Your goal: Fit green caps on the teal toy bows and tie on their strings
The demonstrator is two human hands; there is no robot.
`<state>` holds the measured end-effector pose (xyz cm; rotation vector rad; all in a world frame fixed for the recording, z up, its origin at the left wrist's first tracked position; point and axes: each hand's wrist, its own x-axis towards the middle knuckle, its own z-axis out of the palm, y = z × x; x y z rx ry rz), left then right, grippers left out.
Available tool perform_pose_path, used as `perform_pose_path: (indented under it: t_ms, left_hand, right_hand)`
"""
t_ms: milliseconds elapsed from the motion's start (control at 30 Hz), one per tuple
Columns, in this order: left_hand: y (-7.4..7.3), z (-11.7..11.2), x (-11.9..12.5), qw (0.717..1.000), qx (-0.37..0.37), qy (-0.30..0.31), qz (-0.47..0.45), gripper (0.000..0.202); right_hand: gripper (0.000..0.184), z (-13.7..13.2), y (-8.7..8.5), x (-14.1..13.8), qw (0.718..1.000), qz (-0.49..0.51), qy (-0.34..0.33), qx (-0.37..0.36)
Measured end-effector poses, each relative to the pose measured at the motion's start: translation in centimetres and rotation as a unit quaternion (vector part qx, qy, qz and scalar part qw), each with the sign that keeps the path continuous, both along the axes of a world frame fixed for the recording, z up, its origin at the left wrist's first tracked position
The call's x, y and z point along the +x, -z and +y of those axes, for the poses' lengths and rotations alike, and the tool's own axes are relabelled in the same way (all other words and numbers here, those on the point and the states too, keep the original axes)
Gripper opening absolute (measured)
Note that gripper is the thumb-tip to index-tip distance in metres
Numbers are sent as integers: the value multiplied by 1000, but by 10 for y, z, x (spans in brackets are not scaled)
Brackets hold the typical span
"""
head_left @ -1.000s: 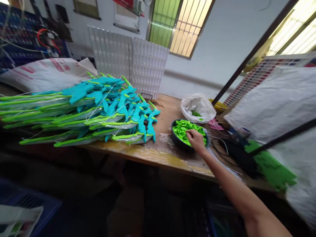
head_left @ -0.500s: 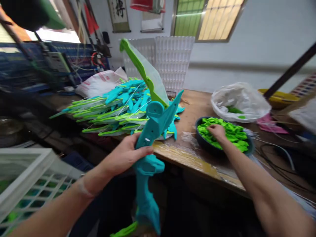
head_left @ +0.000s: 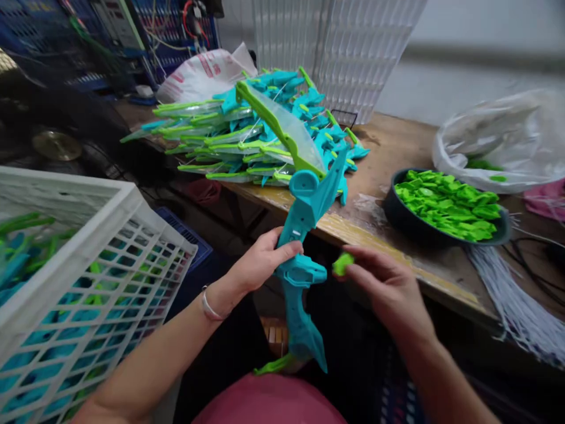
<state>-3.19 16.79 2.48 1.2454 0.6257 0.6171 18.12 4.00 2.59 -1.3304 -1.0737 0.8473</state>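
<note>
My left hand is wrapped round the middle of a turquoise toy bow, held upright in front of me. Its green limb with a clear panel points up and away, and another green tip shows at the bottom. Between thumb and fingers, my right hand pinches a small bright green plastic piece, just right of the bow's grip and apart from it. A dark round bowl on the table holds a heap of similar green pieces.
Many like bows lie in a pile on the wooden table. A white plastic crate of turquoise and green parts stands at left. A white plastic bag sits behind the bowl, and a bundle of white strings hangs off the table's edge.
My right hand has left the bowl with a green piece and come over beside the bow. My left hand still holds the bow. The view has tipped downward.
</note>
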Motion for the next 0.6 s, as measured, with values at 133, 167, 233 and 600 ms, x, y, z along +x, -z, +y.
perform_pose_path:
  t_ms: [133, 167, 233, 600]
  left_hand:
    - [7, -6, -3, 999, 40, -17, 6, 44]
    - [7, -9, -4, 999, 43, -18, 4, 43]
    - [7, -14, -6, 998, 62, -17, -3, 41]
    - [28, -46, 7, 991, 47, 73, -100, 32]
  right_hand:
    - [18, -34, 18, -56, 995, 74, 52, 45]
    - [19, -39, 21, -62, 993, 78, 72, 57]
    - [20, -47, 26, -68, 991, 69, 90, 73]
    - [17, -75, 28, -76, 981, -69, 138, 120]
